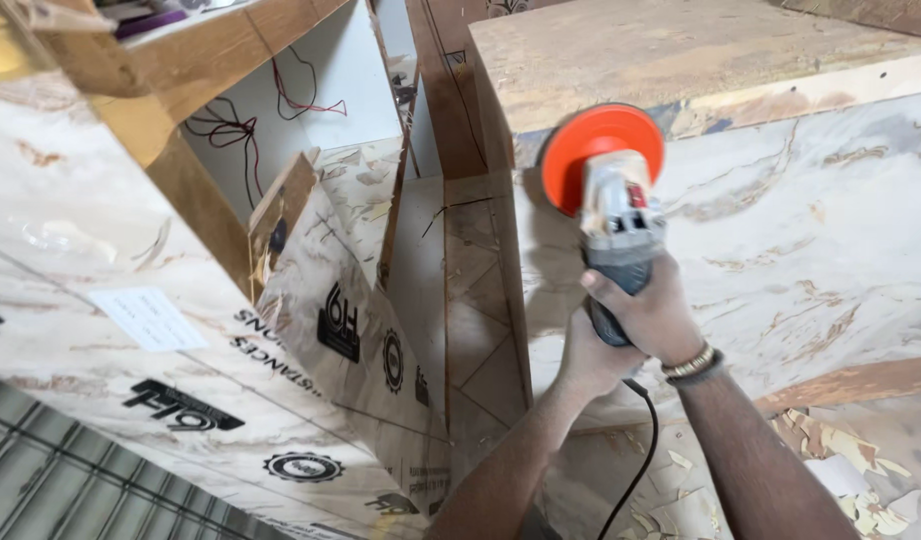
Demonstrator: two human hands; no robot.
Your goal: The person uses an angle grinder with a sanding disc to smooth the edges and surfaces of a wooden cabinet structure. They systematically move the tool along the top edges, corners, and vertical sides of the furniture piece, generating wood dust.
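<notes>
Plywood panels (131, 300) with a marbled film face lean at far left, red wires (281, 100) hanging behind them. Next, I log my left hand (593, 355), fingers wrapped tight round the tail of the grey angle grinder (621, 235); my right hand (653, 315) clamps its body just above. Orange disc (601, 150) sits against the laminated board (781, 230) edge. Judged heavy, rigid, inclined to kick: take by body, clear of disc and cord (636, 450).

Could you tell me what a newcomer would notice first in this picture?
The bright orange disc of a corded sander, pressed to the marbled panel right of centre. Both hands grip its grey body: the right hand with a beaded bracelet, the left hand below. Red wires dangle upper left.
</notes>
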